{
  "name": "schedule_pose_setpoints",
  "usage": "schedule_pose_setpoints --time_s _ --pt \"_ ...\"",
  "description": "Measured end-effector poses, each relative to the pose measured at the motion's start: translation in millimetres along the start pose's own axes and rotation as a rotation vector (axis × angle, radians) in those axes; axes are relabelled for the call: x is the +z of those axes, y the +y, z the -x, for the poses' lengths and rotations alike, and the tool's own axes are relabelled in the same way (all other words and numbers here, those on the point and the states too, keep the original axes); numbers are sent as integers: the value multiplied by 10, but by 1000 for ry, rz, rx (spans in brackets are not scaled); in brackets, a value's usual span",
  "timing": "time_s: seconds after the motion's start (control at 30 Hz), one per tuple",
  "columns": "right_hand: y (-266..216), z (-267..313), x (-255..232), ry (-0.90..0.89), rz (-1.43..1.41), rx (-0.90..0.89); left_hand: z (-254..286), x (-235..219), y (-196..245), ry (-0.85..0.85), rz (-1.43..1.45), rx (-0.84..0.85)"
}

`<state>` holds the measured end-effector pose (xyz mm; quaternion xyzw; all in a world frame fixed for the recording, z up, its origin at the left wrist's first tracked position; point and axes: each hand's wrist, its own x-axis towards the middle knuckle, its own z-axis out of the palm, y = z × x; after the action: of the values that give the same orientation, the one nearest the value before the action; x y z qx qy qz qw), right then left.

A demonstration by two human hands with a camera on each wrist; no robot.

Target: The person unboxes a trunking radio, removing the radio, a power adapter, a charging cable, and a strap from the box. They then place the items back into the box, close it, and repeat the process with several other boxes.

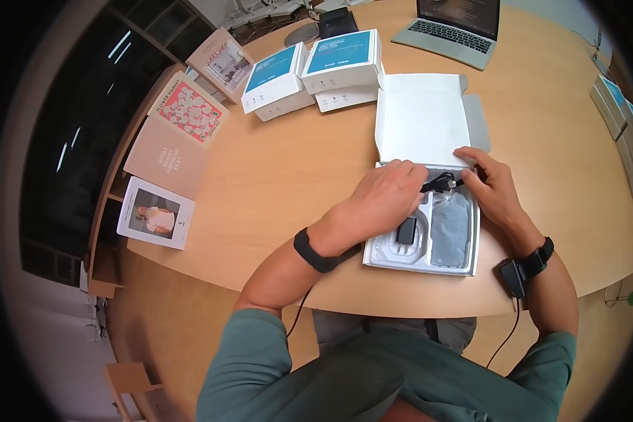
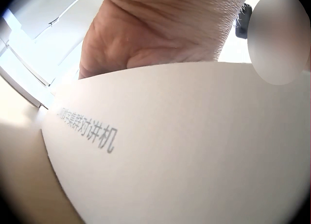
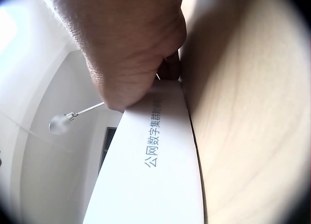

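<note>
A white open box (image 1: pixel 420 267) lies on the table, its lid (image 1: pixel 423 116) folded back. In its moulded tray are a black power adapter (image 1: pixel 406 231) and a grey device in a clear bag (image 1: pixel 450 232). A black cable (image 1: pixel 439 184) is bunched in the upper part. My left hand (image 1: pixel 390 193) reaches over the left side, its curled fingers holding the cable; their tips are hidden. My right hand (image 1: pixel 496 186) lies over the right wall, with thumb and index finger apart beside the cable's end. Printed box walls fill the left wrist view (image 2: pixel 194 136) and right wrist view (image 3: pixel 150 185).
White boxes with blue tops (image 1: pixel 341 53) are stacked beyond the open box. Behind them stands a laptop (image 1: pixel 450 35). Books (image 1: pixel 190 109) line the left edge, with a picture-covered one (image 1: pixel 155 214) nearest. More boxes (image 1: pixel 619 116) sit at the far right.
</note>
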<state>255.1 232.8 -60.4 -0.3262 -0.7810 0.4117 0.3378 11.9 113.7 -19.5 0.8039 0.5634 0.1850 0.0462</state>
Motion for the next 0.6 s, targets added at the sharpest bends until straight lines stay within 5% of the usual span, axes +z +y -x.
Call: schedule_pose_setpoints --time_s 0.33,0.4,0.6 --pt "81 -2 10 5 -36 -12 69 -480 -44 -22 531 -281" --pt "55 -7 17 -2 -52 -12 237 -654 -361 232 687 -406" --pt "55 -14 -3 -4 -44 -12 1050 -991 -1933 207 -95 -962"
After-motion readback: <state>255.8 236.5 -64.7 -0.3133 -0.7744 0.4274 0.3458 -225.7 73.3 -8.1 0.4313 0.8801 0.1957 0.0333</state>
